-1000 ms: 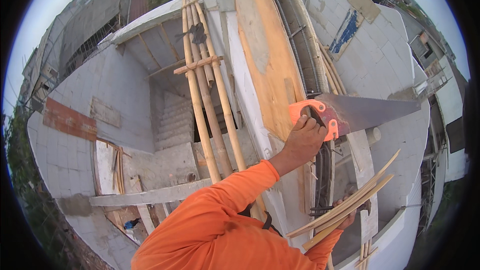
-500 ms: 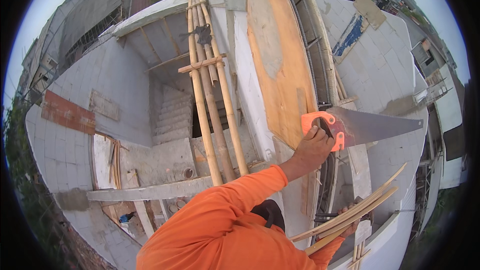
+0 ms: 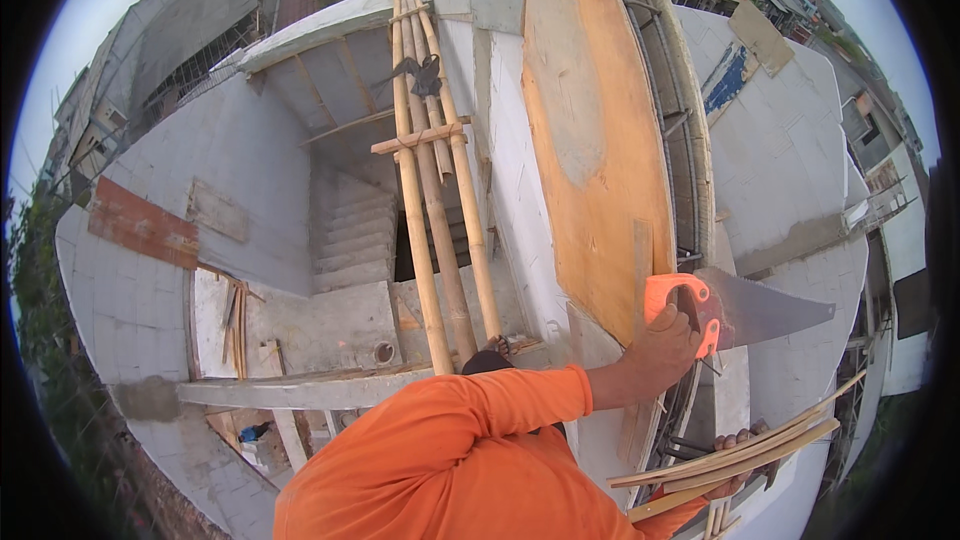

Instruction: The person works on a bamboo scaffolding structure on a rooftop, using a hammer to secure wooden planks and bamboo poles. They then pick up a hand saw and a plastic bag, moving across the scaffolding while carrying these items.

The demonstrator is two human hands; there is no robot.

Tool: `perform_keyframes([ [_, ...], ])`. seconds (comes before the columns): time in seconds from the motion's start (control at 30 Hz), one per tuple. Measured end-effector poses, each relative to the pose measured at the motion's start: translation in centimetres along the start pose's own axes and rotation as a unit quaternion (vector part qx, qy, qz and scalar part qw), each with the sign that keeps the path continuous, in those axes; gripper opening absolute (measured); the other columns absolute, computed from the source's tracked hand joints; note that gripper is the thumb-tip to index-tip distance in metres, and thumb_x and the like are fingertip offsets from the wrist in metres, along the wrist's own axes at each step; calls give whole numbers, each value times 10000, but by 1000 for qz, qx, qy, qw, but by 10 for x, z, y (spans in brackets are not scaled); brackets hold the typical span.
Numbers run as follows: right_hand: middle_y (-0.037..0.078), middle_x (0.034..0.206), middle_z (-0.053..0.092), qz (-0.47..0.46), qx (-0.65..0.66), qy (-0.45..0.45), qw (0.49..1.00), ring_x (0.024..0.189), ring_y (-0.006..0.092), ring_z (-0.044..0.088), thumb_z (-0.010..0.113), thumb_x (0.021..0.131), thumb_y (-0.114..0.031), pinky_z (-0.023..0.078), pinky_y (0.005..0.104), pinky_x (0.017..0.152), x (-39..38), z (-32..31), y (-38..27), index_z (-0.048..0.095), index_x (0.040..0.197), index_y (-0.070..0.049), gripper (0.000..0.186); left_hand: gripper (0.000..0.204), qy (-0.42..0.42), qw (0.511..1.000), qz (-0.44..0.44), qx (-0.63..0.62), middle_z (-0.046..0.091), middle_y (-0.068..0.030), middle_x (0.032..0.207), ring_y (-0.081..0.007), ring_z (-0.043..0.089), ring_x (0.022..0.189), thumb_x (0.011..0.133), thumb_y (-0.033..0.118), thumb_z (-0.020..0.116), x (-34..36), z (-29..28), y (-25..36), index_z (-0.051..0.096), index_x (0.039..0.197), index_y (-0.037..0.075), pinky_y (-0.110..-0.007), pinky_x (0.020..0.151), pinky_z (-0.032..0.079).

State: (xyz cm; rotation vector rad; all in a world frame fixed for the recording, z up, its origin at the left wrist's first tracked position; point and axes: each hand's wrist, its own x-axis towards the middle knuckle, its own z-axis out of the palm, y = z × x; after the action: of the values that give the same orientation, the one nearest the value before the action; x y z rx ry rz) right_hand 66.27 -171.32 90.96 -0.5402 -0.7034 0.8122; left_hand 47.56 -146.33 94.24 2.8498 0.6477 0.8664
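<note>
My left hand (image 3: 660,355) is closed round the orange handle of a handsaw (image 3: 770,312), beside the lower right corner of a plywood sheet (image 3: 610,190). The saw's grey blade points right, across the narrow gap with steel rebar (image 3: 680,175). Lower right, my right hand (image 3: 738,445) grips a bundle of split bamboo strips (image 3: 750,462), which partly hide its fingers. A dark two-handled tool (image 3: 690,448) shows at that hand; its kind is unclear.
Left of the plywood, long bamboo poles (image 3: 424,230) tied with a crosspiece span an opening over concrete stairs (image 3: 355,230). A concrete beam (image 3: 300,392) crosses below them. My foot (image 3: 500,345) shows near the poles' lower ends. Grey block walls (image 3: 120,290) stand around.
The view has shifted, so the scene lies farther right and lower. The saw stays in my left hand near the plywood corner, its blade tip tilted slightly lower. The bamboo strips stay in my right hand.
</note>
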Motion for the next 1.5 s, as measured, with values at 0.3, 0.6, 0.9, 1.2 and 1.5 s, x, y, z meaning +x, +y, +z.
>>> perform_keyframes([
  [0.3, 133, 1008, 458, -28, -60, 16, 998, 969, 266, 498, 582, 866, -180, 404, 396, 859, 63, 100, 4, 293, 1281, -53, 522, 151, 115, 972, -3, -205, 457, -73, 695, -219, 428, 731, 655, 67, 582, 35, -71, -56, 523, 780, 7, -369, 779, 327],
  [0.6, 144, 1051, 451, 14, -108, -81, 991, 966, 251, 475, 574, 872, -220, 377, 383, 855, 141, 85, 0, 248, 1294, 27, 588, 171, 237, 931, -62, -272, 444, -91, 638, -237, 414, 672, 571, 34, 608, 61, -72, -106, 494, 694, 6, -378, 731, 341],
  [0.9, 94, 938, 400, 207, 5, -72, 976, 871, 200, 438, 556, 891, -219, 357, 336, 800, 209, 147, 26, 341, 1131, -12, 383, 273, 348, 864, -54, -360, 393, -89, 643, -259, 418, 666, 493, 5, 659, 53, -90, -141, 469, 688, 22, -406, 709, 342],
  [1.2, 88, 918, 367, 98, -88, -46, 990, 857, 196, 417, 705, 732, -173, 349, 321, 801, 235, 173, 45, 333, 1085, -11, 538, 300, 454, 813, -84, -356, 377, -85, 671, -262, 402, 665, 506, -24, 684, 60, -118, -175, 460, 697, 33, -399, 677, 326],
  [1.5, 85, 976, 390, 184, -105, -88, 973, 925, 195, 400, 725, 692, -165, 368, 314, 839, 282, 175, 40, 320, 1070, -42, 568, 260, 443, 827, -138, -316, 422, -88, 667, -253, 445, 672, 528, -15, 665, 38, -120, -204, 459, 677, 39, -396, 697, 349],
])
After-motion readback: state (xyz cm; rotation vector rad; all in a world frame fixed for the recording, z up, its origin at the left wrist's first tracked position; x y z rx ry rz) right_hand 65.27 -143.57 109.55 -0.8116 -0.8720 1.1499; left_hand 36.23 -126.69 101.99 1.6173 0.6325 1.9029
